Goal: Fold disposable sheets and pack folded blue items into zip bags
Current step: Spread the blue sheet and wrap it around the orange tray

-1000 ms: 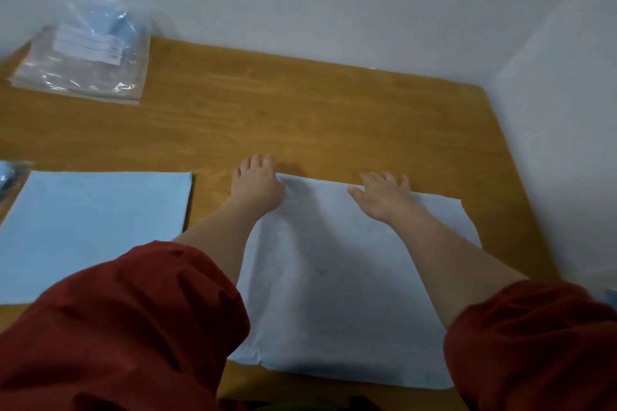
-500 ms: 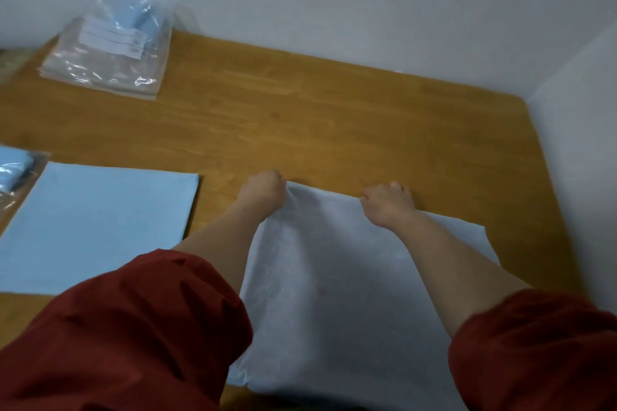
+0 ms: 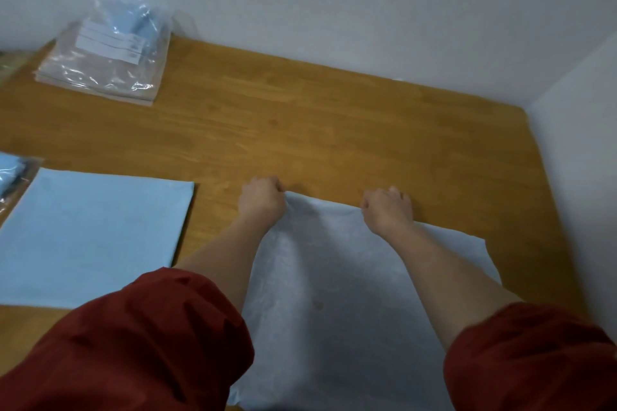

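Note:
A pale white-blue disposable sheet lies spread on the wooden table in front of me. My left hand grips its far left corner with curled fingers. My right hand grips the sheet's far edge a little to the right, fingers curled round the edge. A folded light blue sheet lies flat at the left. Clear zip bags are stacked at the far left corner, with blue material inside the top one.
A white wall runs along the table's far edge and right side. At the far left edge a bagged blue item is partly in view. Red sleeves cover both my upper arms.
Both hands went from lying flat on the sheet's far edge to curling their fingers round it. The edge is slightly bunched and lifted under them.

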